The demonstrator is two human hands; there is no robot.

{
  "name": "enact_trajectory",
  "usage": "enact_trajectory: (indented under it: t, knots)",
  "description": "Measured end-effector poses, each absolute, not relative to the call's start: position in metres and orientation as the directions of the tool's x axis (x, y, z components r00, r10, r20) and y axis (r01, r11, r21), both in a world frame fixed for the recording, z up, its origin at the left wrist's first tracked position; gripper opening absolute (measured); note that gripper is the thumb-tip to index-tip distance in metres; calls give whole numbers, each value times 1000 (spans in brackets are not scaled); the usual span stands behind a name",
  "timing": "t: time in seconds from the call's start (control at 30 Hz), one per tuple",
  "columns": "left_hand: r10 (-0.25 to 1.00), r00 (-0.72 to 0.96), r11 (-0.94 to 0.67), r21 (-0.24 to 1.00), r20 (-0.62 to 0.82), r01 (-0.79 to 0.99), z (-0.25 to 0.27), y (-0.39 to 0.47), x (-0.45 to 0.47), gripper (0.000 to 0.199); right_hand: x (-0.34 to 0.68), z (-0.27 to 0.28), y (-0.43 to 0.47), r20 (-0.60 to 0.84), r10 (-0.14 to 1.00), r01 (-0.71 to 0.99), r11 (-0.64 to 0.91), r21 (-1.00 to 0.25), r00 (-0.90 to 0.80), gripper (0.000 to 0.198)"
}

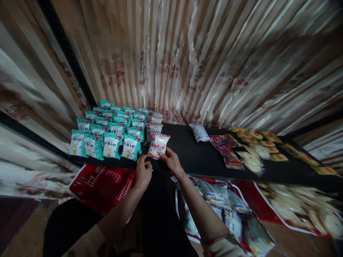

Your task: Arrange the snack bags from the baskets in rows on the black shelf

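A white and red snack bag (pixel 158 145) stands near the front edge of the black shelf (pixel 182 146), with similar bags in a row behind it. My right hand (pixel 172 161) grips its lower right side, thumb across the front. At its lower left corner is my left hand (pixel 144 171), fingers loosely bent and a little apart, holding nothing I can see. Whether those fingertips touch the bag is unclear. Just left of this row, several teal and white snack bags (pixel 111 145) stand upright in rows.
A lone white bag (pixel 199 132) lies farther right, beside red packets (pixel 226 150), pale packaged pieces (pixel 252 159) and yellow packets (pixel 268 144). Below the shelf are a red basket (pixel 107 182), a basket of bags (pixel 177 207) and another basket (pixel 268 203). Striped sheeting (pixel 171 53) hangs behind.
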State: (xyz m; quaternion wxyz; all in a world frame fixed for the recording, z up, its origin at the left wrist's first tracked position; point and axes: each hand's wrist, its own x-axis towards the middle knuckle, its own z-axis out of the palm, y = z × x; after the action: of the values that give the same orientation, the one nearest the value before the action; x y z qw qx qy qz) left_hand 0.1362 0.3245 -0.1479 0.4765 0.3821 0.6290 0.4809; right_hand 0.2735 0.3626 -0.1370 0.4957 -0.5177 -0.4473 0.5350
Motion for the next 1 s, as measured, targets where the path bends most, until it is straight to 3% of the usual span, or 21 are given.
enact_trajectory:
  t: [0.2, 1.0]
  knots:
    - [973, -199, 150, 974, -116, 168, -153, 326, 136, 48, 266, -143, 378, -78, 997, -58, -77, -995, 24, 46]
    - [977, -164, 171, 964, -138, 203, -151, 343, 135, 51, 269, -171, 401, 22, 998, 251, 5, -968, 65, 43]
